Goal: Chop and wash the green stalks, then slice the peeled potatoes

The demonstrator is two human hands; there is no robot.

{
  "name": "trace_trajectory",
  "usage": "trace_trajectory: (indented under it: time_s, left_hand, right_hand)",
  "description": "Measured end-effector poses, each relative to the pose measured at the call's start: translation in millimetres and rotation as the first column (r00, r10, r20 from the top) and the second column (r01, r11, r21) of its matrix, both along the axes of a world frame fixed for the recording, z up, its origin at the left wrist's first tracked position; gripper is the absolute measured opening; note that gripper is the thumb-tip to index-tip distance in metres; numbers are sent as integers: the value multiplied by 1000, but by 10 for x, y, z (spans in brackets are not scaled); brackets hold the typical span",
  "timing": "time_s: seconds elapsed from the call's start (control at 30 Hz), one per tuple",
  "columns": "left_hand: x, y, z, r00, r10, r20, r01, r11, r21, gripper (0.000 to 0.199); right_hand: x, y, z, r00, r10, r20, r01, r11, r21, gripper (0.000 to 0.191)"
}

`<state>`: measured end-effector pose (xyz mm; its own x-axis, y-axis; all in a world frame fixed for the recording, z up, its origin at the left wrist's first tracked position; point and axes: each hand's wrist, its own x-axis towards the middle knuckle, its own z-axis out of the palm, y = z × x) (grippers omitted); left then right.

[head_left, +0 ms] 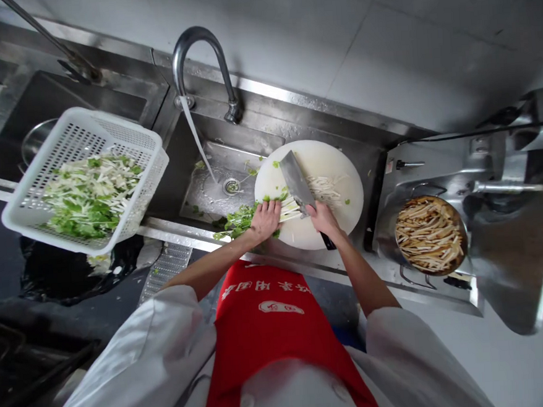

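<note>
A round white cutting board lies over the right side of the sink. My right hand is closed around a cleaver, whose wide blade rests over pale green stems. With curled fingers, my left hand presses on a bunch of leafy greens, just left of the blade. The bunch's leaves hang past the board's left edge, and its stems point right under the cleaver. Cut white pieces lie on the board to the right of the blade.
Water runs from a curved faucet into the sink. At left, a white perforated basket holds cut greens and white pieces. A metal pot of brown strips stands at right. A black bag hangs below the basket.
</note>
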<state>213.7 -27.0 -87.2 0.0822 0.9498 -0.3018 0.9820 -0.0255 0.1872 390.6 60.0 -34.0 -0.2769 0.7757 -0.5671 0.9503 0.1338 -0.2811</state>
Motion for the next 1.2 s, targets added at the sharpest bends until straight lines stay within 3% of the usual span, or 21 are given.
trace_trajectory:
  time_s: [0.1, 0.2, 0.33, 0.47, 0.57, 0.63, 0.7, 0.8, 0.9, 1.03, 1.13, 1.2]
  left_hand:
    - [139, 233, 74, 999, 34, 17, -34, 999, -15, 79]
    - [161, 328, 137, 995, 104, 6, -104, 995, -8, 106]
    - [45, 137, 89, 982, 181, -46, -184, 981, -68, 126]
    - [17, -18, -30, 993, 118, -19, -118, 993, -19, 103]
    - [34, -10, -30, 997, 71, 32, -71, 997, 6, 86]
    - [26, -10, 20, 994, 99, 36, -99, 995, -10, 88]
    - [5, -48, 79, 984, 179, 20, -178, 984, -20, 100]
    - [-22, -161, 118, 952, 307, -1, -307, 951, -22, 120]
    - [-15, -252, 87, 948, 318, 0, -318, 948, -36, 113]
    - [14, -269, 30, 973, 232, 21, -230, 972, -54, 85]
    - [33, -216, 10, 978, 205, 21, -204, 978, -52, 79]
    - [52, -151, 10, 975, 221, 13, -220, 974, -43, 79]
  right_hand:
    - [334, -36, 184, 995, -66, 69, 59, 993, 99, 39]
    - [489, -223, 438, 986, -49, 160, 20, 984, 178, 41]
    - [418, -495, 638, 971, 80, 226, -93, 995, 46, 36]
    - [184, -492, 481, 964, 129, 231, -125, 992, -36, 34]
    - [-53, -271, 221, 974, 145, 174, -146, 989, -4, 37]
    - [-156, -110, 116, 974, 165, 153, -170, 985, 23, 38]
    - [-150, -25, 134, 971, 181, 157, -189, 981, 39, 38]
    - [26, -126, 327, 963, 185, 194, -201, 977, 67, 38]
    - [159, -389, 463, 946, 213, 243, -228, 973, 34, 39]
    - [-44, -574, 238, 933, 251, 258, -250, 968, -36, 37]
    - [-263, -434, 9, 948, 247, 199, -255, 967, 16, 38]
    - [-280, -285, 3, 953, 253, 168, -261, 965, 22, 38]
